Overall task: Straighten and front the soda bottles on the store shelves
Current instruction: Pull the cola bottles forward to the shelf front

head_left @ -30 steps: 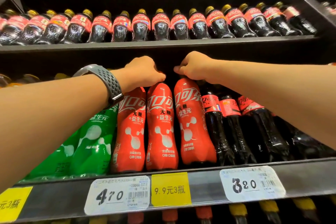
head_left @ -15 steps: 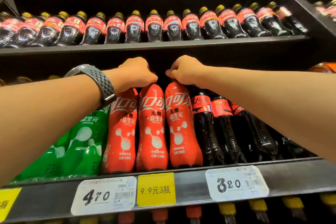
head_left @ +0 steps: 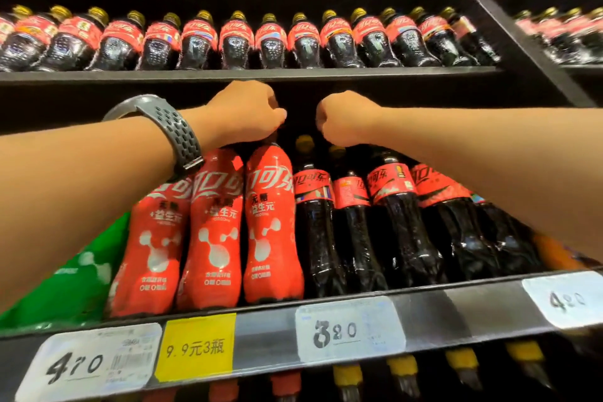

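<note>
Three red-sleeved soda bottles [head_left: 212,232] upright side by side at six o'clock, labels forward, rightmost one's top gripped by the left hand [head_left: 248,114], dark cola bottles [head_left: 391,215] with red labels leaning at four o'clock, rows of yellow-capped cola bottles [head_left: 235,42] at twelve o'clock.

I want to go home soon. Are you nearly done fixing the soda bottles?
Partly. The three red bottles face front in a row. Your left hand grips the rightmost one's top; your right hand is curled above the dark cola bottles, whose uneven labels still need turning.
</note>
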Action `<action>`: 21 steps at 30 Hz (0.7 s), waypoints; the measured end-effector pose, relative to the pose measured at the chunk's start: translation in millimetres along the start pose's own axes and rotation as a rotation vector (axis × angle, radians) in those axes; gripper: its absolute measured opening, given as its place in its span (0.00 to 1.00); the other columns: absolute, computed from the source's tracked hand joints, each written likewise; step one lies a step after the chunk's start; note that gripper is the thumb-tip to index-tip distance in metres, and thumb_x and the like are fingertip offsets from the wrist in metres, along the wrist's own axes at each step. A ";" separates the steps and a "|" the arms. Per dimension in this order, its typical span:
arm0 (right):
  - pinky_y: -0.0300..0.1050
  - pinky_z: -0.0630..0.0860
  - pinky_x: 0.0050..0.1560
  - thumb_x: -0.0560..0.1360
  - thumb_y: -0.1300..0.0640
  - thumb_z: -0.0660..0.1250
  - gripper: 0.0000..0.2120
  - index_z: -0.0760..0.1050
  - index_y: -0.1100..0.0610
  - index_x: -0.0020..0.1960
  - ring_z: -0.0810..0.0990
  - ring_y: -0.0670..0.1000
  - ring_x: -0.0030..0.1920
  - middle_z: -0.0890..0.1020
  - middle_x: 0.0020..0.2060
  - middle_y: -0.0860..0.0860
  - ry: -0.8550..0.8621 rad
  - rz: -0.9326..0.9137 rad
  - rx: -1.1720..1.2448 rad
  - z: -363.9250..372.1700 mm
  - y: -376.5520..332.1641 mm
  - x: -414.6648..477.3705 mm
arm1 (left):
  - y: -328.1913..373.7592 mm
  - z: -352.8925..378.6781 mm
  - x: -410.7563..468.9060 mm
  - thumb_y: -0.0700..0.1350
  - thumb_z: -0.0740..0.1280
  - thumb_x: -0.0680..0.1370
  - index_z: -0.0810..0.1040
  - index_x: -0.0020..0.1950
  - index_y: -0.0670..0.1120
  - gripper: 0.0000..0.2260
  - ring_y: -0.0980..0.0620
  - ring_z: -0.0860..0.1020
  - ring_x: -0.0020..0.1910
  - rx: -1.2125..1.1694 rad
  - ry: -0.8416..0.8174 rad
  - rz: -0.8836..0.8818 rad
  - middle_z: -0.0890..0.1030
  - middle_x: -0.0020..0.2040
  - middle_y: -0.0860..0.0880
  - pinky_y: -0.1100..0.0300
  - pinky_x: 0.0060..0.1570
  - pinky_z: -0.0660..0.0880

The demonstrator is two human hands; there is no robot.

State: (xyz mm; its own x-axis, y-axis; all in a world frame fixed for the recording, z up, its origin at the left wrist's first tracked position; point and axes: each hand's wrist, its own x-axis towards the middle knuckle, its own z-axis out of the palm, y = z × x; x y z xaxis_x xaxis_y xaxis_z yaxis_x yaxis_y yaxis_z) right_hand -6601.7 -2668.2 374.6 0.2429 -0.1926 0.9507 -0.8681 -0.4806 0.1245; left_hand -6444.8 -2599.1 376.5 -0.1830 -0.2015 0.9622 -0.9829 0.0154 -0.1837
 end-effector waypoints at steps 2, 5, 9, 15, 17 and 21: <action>0.45 0.74 0.45 0.75 0.56 0.60 0.14 0.77 0.56 0.58 0.78 0.61 0.53 0.80 0.54 0.58 -0.033 -0.015 -0.119 6.2 13.5 -6.9 | 18.1 11.4 2.8 0.55 0.62 0.76 0.80 0.55 0.46 0.16 0.41 0.77 0.55 0.049 -0.037 0.036 0.81 0.55 0.43 0.50 0.56 0.74; 0.46 0.74 0.50 0.79 0.52 0.58 0.17 0.73 0.56 0.64 0.77 0.61 0.57 0.78 0.59 0.59 -0.114 -0.056 -0.212 18.4 24.0 -10.7 | 37.1 27.2 7.1 0.53 0.61 0.76 0.79 0.56 0.43 0.16 0.38 0.76 0.56 0.134 -0.135 0.057 0.80 0.57 0.41 0.49 0.56 0.75; 0.56 0.64 0.68 0.81 0.47 0.53 0.21 0.67 0.55 0.70 0.70 0.59 0.66 0.73 0.65 0.57 -0.174 -0.041 -0.231 32.3 32.9 -8.0 | 54.1 40.9 11.2 0.48 0.57 0.81 0.77 0.57 0.39 0.16 0.38 0.76 0.56 0.162 -0.256 0.009 0.78 0.58 0.38 0.53 0.49 0.73; 0.56 0.65 0.66 0.80 0.44 0.57 0.23 0.68 0.56 0.68 0.70 0.59 0.65 0.74 0.64 0.56 -0.126 -0.024 -0.157 35.2 33.7 -0.1 | 60.9 42.2 16.0 0.44 0.58 0.81 0.77 0.54 0.36 0.13 0.40 0.77 0.53 0.216 -0.316 -0.042 0.79 0.55 0.38 0.56 0.41 0.68; 0.52 0.70 0.60 0.78 0.44 0.60 0.23 0.69 0.58 0.67 0.72 0.59 0.63 0.75 0.62 0.57 -0.095 -0.011 -0.090 34.8 36.0 2.5 | 60.5 42.8 19.0 0.43 0.59 0.80 0.77 0.53 0.36 0.12 0.39 0.77 0.53 0.209 -0.292 -0.044 0.79 0.54 0.38 0.56 0.39 0.68; 0.43 0.69 0.46 0.76 0.47 0.66 0.22 0.74 0.62 0.62 0.77 0.59 0.57 0.78 0.57 0.58 -0.045 0.035 0.096 33.4 42.9 8.0 | 57.6 41.5 21.6 0.42 0.61 0.78 0.77 0.50 0.36 0.10 0.41 0.77 0.46 0.145 -0.247 -0.065 0.80 0.53 0.38 0.59 0.29 0.65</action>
State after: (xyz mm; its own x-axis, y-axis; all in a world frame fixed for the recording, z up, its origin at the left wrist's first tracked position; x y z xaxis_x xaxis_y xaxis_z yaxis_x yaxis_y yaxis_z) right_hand -6622.5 -2718.9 378.1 0.2344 -0.2473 0.9401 -0.8314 -0.5523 0.0620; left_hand -6504.4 -2643.2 378.4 -0.0912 -0.4299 0.8982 -0.9757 -0.1418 -0.1670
